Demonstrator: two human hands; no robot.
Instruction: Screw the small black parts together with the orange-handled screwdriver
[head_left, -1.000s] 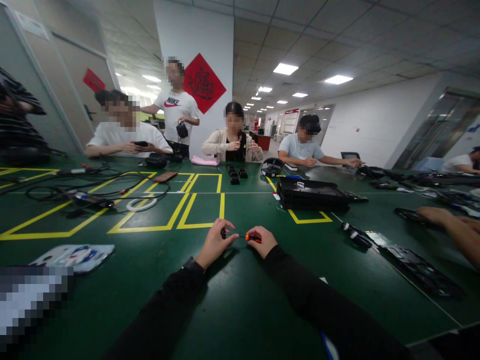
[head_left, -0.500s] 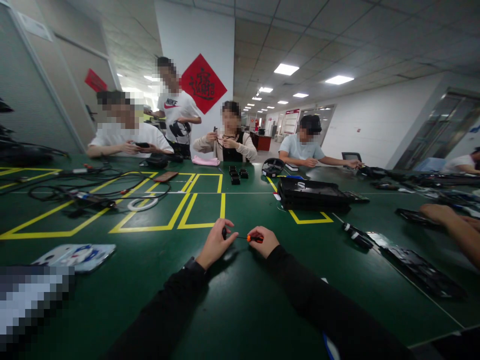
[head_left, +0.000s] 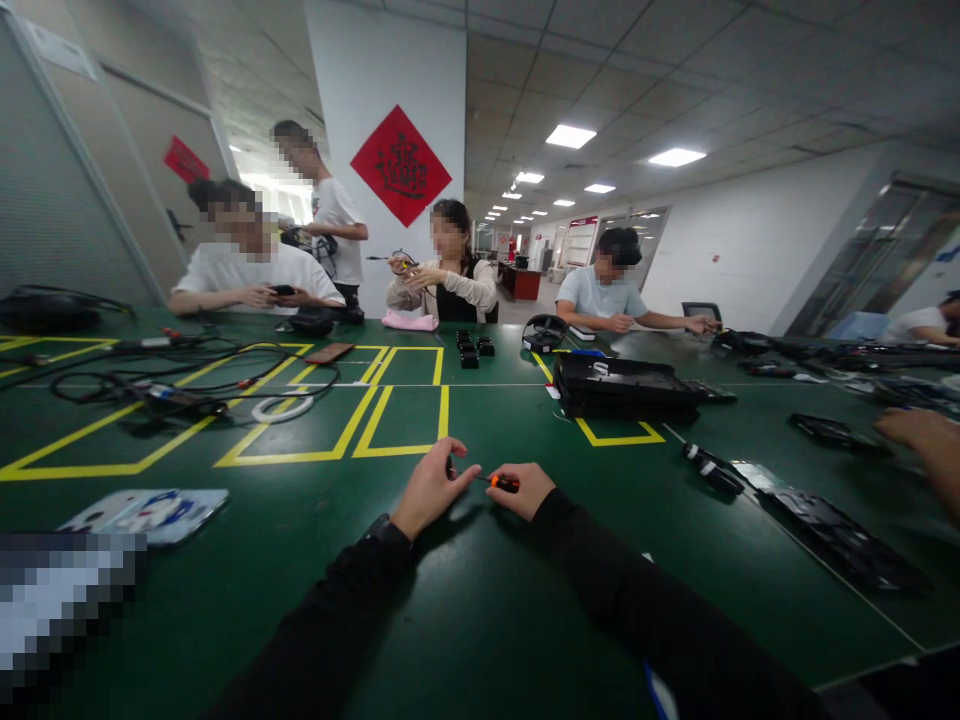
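Observation:
Just above the green table (head_left: 450, 590), my right hand (head_left: 529, 492) is closed around the orange and black handle of a screwdriver (head_left: 505, 484). Its thin shaft points left at my left hand (head_left: 433, 492). Between the curled fingers and thumb of that hand is a small black part (head_left: 450, 467), mostly hidden by the fingers. Whether the shaft's tip touches the part, I cannot tell.
Yellow tape frames (head_left: 401, 450) mark the table. Black cables (head_left: 184, 400) and a white cable coil (head_left: 283, 408) lie left. Ahead stand small black blocks (head_left: 469, 355); right of them is a black tray (head_left: 626, 388). Co-workers sit opposite, and a co-worker's hand (head_left: 911, 428) is at right.
My right hand has moved slightly left with the screwdriver, nearer my left hand, so less shaft shows. Across the table, the standing person has turned and a seated person's hands have shifted left.

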